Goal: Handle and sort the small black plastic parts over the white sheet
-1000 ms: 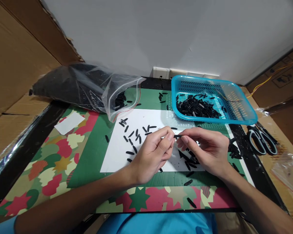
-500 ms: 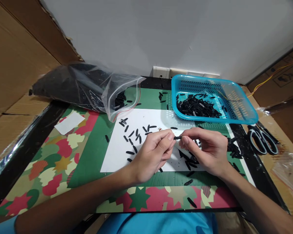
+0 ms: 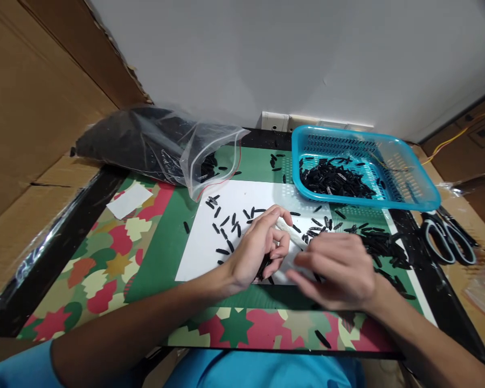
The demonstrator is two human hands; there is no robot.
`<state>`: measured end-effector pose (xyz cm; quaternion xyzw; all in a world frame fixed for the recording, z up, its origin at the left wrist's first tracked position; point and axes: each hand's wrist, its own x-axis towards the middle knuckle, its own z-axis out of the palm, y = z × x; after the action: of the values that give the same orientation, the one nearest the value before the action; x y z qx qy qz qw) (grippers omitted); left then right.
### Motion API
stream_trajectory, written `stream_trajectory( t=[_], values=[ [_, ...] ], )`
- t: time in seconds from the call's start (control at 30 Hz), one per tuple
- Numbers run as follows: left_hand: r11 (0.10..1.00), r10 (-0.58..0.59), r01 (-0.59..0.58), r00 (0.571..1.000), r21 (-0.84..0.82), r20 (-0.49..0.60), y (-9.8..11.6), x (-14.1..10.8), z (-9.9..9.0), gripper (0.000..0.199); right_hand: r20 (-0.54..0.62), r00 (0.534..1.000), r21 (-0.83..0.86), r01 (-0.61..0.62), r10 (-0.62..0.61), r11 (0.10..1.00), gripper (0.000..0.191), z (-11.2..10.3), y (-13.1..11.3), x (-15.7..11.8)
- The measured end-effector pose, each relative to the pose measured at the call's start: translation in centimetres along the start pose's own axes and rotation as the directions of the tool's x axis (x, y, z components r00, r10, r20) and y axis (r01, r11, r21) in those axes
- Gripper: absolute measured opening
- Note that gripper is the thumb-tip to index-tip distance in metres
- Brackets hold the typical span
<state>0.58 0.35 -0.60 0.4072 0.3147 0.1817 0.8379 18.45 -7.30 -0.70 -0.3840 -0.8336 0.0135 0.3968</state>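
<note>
Curled fingers [image 3: 282, 237] over black pieces [image 3: 222, 251].
The left hand [image 3: 261, 250] curves beside a pale strip [image 3: 291, 234], hold unclear; the right hand [image 3: 341, 267] is blurred, grip impossible to tell. Pieces dot the white paper [image 3: 200, 264]; more lie in the blue basket [image 3: 418, 186] beyond.

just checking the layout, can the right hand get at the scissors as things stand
Probably yes: the scissors lie to the right of the right hand, with low black pieces between, and the blue basket farther back leaves the way free. Whether that hand is empty is hard to tell.
</note>
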Motion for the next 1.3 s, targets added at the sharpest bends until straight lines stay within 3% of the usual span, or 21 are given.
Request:
stream_trajectory(
  t=[0.07, 0.17, 0.33, 0.43, 0.53, 0.67, 0.77, 0.87, 1.3],
  values=[
    [0.997, -0.025, 0.025, 1.0, -0.071, -0.005, 0.2, -0.1, 0.1, 0.032, 0.053, 0.993, -0.033, 0.109, -0.107, 0.993, 0.01, 1.1, -0.7, 0.0],
    [0.984, -0.047, 0.043, 0.999, -0.175, -0.017, 0.6, -0.3, 0.2, 0.027, 0.096, 0.984, -0.058, 0.156, -0.15, 0.986, 0.006, 2.0, -1.1, -0.1],
    [0.959, -0.1, 0.074, 0.992, -0.273, -0.08, 1.1, -0.2, 0.0, 0.022, 0.056, 0.995, 0.039, 0.084, -0.086, 0.996, 0.008, 1.7, -1.1, -0.3],
    [0.958, -0.067, 0.023, 0.987, -0.287, -0.146, 1.5, -0.1, 0.0, 0.02, 0.009, 1.0, 0.06, 0.011, -0.012, 0.998, 0.011, 1.0, -1.1, -0.2],
    [0.972, 0.005, -0.042, 0.987, -0.23, -0.16, 1.6, -0.1, 0.1, 0.018, -0.08, 0.992, -0.003, -0.094, 0.093, 0.996, 0.013, 0.2, -1.0, 0.0],
    [0.994, 0.077, -0.079, 0.996, -0.079, -0.038, 1.0, -0.4, 0.3, 0.026, -0.199, 0.969, -0.116, -0.172, 0.146, 0.978, 0.013, -0.7, -0.5, 0.3],
    [0.99, 0.127, -0.13, 0.991, 0.061, 0.047, 0.5, -0.9, 0.5, 0.038, -0.198, 0.969, -0.15, -0.178, 0.146, 0.973, 0.011, -1.0, -0.1, 0.5],
    [0.976, 0.165, -0.17, 0.985, 0.137, 0.048, 0.4, -1.2, 0.8, 0.044, -0.203, 0.966, -0.143, -0.191, 0.16, 0.971, 0.011, -1.1, 0.0, 0.5],
    [0.969, 0.203, -0.205, 0.979, 0.136, 0.029, 0.6, -1.5, 1.0, 0.04, -0.185, 0.963, -0.098, -0.214, 0.193, 0.972, 0.016, -1.1, 0.4, 0.2]
  ],
)
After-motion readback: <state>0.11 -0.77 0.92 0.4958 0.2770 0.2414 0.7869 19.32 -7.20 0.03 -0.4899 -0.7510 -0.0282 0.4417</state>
